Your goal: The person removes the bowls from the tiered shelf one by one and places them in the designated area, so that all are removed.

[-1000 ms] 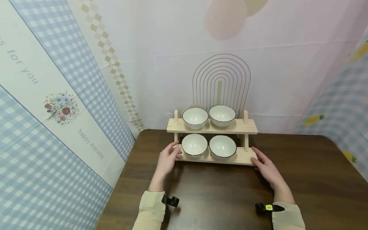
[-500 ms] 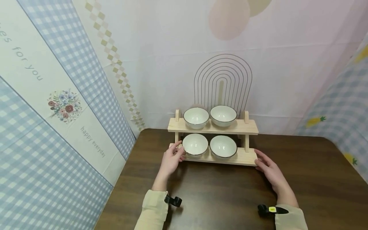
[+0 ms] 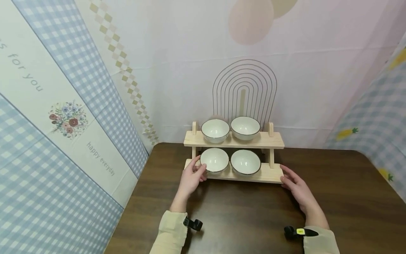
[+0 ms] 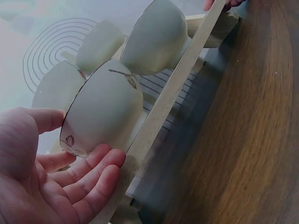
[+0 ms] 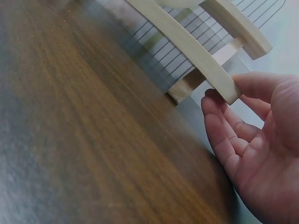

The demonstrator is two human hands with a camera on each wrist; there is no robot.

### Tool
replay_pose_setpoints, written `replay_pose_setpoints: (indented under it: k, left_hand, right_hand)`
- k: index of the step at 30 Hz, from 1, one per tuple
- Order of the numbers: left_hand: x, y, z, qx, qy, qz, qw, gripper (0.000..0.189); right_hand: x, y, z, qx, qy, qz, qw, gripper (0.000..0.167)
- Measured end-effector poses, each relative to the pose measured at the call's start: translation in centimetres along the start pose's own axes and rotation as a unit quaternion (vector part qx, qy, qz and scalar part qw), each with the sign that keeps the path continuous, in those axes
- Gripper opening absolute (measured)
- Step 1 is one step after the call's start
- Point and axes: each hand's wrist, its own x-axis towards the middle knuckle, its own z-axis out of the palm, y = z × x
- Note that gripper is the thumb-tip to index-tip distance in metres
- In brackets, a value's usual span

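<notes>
A two-tier wooden shelf (image 3: 268, 173) carries white bowls with dark rims, two on each tier. At the lower left bowl (image 3: 214, 160), my left hand (image 3: 191, 176) pinches the near left side. In the left wrist view, the thumb lies at the rim of this bowl (image 4: 105, 109) while the fingers curl along its side, close to the board. My right hand (image 3: 296, 187) grips the right end of the lower board, thumb on one side and fingers under it in the right wrist view. Beside the held bowl sits the lower right bowl (image 3: 245, 162).
On the upper tier stand a left bowl (image 3: 215, 130) and a right bowl (image 3: 245, 127). The shelf is near the back of a dark brown wooden table (image 3: 234, 211). Patterned cloth (image 3: 177, 91) hangs behind and at both sides.
My left hand has moved right, from the left end of the lower board to the lower left bowl. The right hand keeps hold of the board's end, shifted slightly outward.
</notes>
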Motion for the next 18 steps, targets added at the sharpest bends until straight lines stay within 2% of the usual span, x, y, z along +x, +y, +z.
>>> replay_pose_setpoints:
  k: [7,14,18]
  left_hand:
    - [-0.2,1.1,0.5,-0.016,0.001,-0.022,0.9996,0.06]
    - [0.5,-0.9,0.8,-0.031,0.012,-0.023,0.9992,0.062]
    - [0.8,-1.4,0.9,-0.047,0.017,-0.027,0.9984,0.061]
  right_hand:
    - [0.4,0.4,0.0,-0.001,-0.004,-0.003,1.0,0.072]
    - [0.9,0.7,-0.2,-0.011,-0.004,-0.001,0.9999,0.071]
    - [1.1,0.8,-0.2,-0.009,-0.008,-0.001,0.9999,0.072]
